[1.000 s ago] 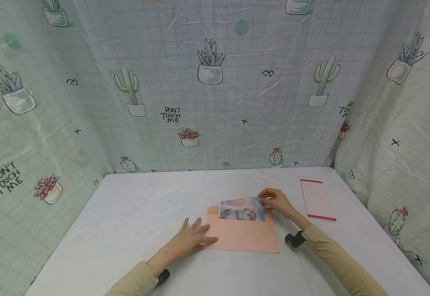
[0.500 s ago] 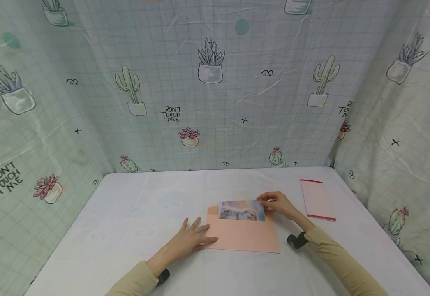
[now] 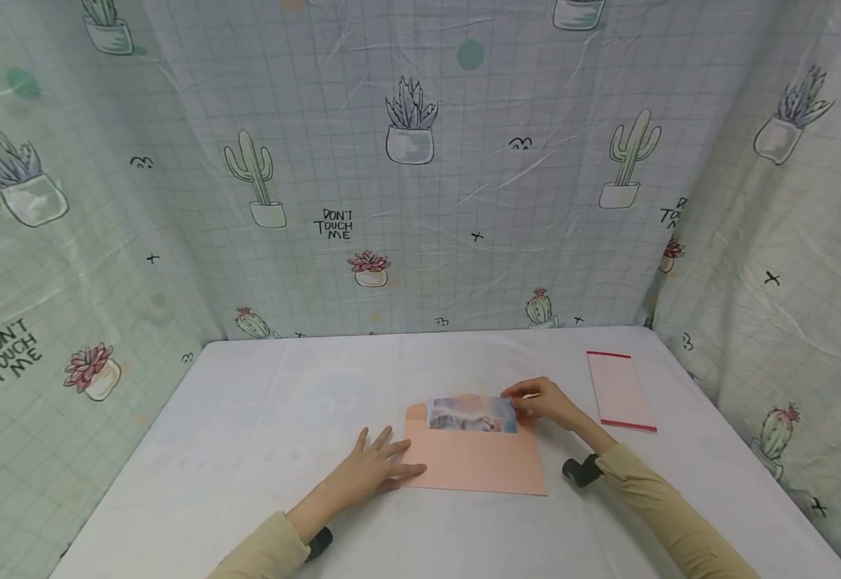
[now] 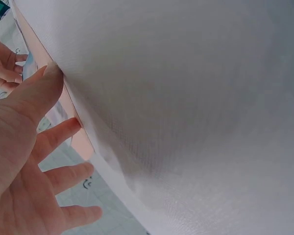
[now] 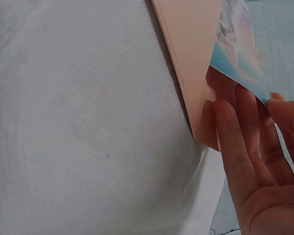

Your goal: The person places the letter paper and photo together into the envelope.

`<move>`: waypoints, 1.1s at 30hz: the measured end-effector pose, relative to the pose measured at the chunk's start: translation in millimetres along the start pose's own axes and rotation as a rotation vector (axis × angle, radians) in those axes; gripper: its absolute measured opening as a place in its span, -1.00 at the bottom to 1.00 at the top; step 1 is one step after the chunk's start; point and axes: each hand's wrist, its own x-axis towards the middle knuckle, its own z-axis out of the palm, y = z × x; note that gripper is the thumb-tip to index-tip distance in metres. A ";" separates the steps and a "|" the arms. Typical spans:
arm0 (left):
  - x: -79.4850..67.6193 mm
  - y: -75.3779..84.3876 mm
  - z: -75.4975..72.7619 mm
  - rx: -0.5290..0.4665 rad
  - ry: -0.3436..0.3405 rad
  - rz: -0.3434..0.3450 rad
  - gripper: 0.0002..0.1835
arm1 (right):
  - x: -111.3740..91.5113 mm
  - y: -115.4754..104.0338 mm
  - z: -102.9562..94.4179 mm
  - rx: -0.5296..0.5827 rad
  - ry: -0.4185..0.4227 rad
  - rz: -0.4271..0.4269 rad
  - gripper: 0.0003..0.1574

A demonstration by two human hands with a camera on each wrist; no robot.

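Note:
A peach envelope (image 3: 474, 462) lies on the white table, its opening on the far side. Partway inside it is a glossy picture card (image 3: 473, 415) showing a cat, its lower part hidden by the envelope's front. My right hand (image 3: 545, 404) pinches the card by its right corner between thumb and fingers; the right wrist view shows the card's blue edge (image 5: 237, 81) at the fingertips. My left hand (image 3: 371, 468) has its fingers spread, with thumb and forefinger resting on the envelope's left edge. In the left wrist view the thumb (image 4: 41, 88) presses on the envelope (image 4: 68, 105).
A flat pale pink rectangular item (image 3: 621, 390) with red strips at both ends lies at the table's right. The white table (image 3: 283, 402) is backed by a cactus-print curtain (image 3: 420, 201) on three sides. Dark wrist cameras (image 3: 581, 471) sit under the sleeves.
The right hand has moved slightly toward me and down, and the card has slid deeper into the envelope, with less of it showing. The left hand has stayed in place.

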 end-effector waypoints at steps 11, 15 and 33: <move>1.7 0.3 -1.3 -0.034 -0.025 -0.011 -0.59 | -5.5 -9.6 2.9 -0.097 -0.030 -0.060 -0.75; 2.3 0.8 -2.3 -0.041 -0.026 -0.019 -0.59 | -14.0 -28.6 3.9 -0.106 -0.057 -0.062 -0.75; 4.6 -0.3 -10.2 -0.071 -0.040 -0.023 -0.58 | 5.1 2.0 -4.8 -0.170 -0.182 -0.048 -0.80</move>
